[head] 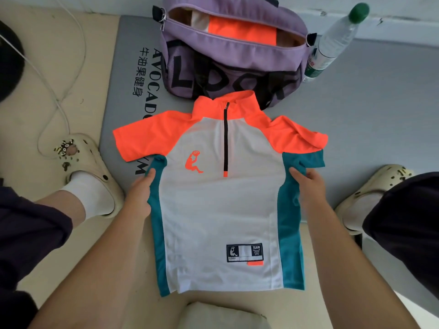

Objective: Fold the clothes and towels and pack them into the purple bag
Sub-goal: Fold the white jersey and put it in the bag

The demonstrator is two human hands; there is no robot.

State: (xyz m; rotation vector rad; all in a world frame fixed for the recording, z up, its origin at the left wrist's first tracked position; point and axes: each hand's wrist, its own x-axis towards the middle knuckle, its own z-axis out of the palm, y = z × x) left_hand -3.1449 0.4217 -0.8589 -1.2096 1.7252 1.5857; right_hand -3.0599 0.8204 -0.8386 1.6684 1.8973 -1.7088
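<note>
Your left hand [140,189] pinches the jersey [223,210] at its teal side edge | right hand [308,186] likewise | purple bag [237,65] unzipped, touching the collar.

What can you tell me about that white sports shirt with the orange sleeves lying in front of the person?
The white mesh-look sports shirt lies flat, front up, collar towards the purple fabric bag, partly on a grey mat. It has neon orange short sleeves and stand-up collar, teal side panels, a black half zip, an orange basketball-player print on the chest and a dark label near the hem. The left hand and right hand each hold a teal side edge below the sleeves.
</note>
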